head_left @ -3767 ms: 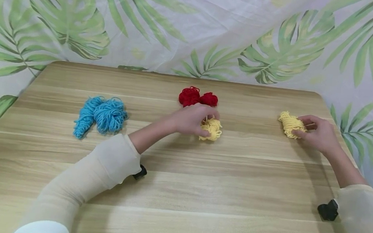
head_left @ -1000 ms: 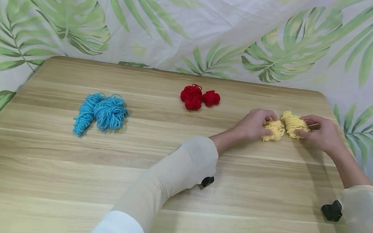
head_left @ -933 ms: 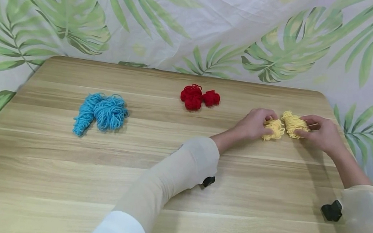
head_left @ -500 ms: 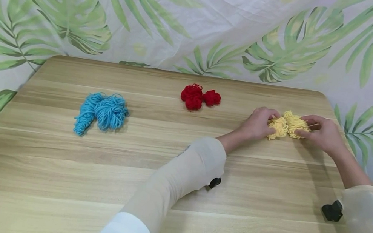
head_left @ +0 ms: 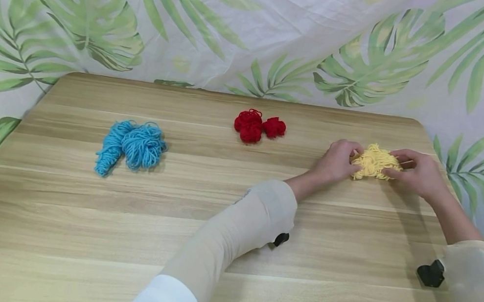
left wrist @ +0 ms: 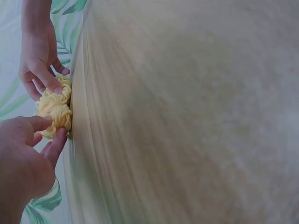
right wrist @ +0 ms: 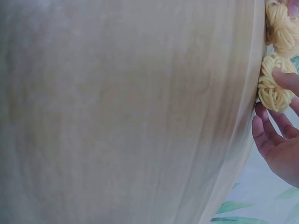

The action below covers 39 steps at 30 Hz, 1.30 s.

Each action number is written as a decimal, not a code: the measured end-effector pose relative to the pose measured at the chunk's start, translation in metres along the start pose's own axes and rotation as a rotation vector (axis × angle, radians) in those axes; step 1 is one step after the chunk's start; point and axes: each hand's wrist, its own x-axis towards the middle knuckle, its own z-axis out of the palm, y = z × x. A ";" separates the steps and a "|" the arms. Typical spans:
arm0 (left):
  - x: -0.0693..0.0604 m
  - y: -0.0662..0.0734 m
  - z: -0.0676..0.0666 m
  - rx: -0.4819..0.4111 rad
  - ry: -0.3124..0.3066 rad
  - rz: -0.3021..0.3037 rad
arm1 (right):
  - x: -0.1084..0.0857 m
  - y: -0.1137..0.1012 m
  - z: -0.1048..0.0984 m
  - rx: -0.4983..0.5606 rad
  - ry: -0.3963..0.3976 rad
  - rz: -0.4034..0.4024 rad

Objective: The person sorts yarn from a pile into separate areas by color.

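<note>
Two small bundles of yellow yarn lie side by side and touching on the right part of the table. My left hand pinches the left yarn bundle between thumb and fingers. From the other side, my right hand holds the right yarn bundle the same way. In the left wrist view both hands meet at the yellow yarn. The right wrist view shows my thumb on the looped nearer bundle, fingers spread below it.
Two blue yarn bundles lie together at the left of the wooden table. Red yarn bundles sit near the back edge in the middle. A leaf-print cloth hangs behind. Black wrist cameras stick out under the sleeves.
My left hand has carried its yellow yarn bundle rightward from beside the red yarn until it touches the other yellow bundle. My right hand has stayed nearly still, holding its bundle.
</note>
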 end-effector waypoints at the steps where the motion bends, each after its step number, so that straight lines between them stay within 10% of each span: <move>1: 0.000 0.000 0.000 0.004 -0.002 -0.003 | 0.000 0.000 0.000 0.002 -0.001 -0.002; 23: -0.022 -0.009 -0.046 -0.069 -0.155 0.056 | 0.000 -0.002 -0.002 0.029 -0.024 -0.015; 39: -0.056 -0.025 -0.085 0.118 -0.224 0.208 | -0.008 -0.015 -0.009 -0.051 -0.095 0.046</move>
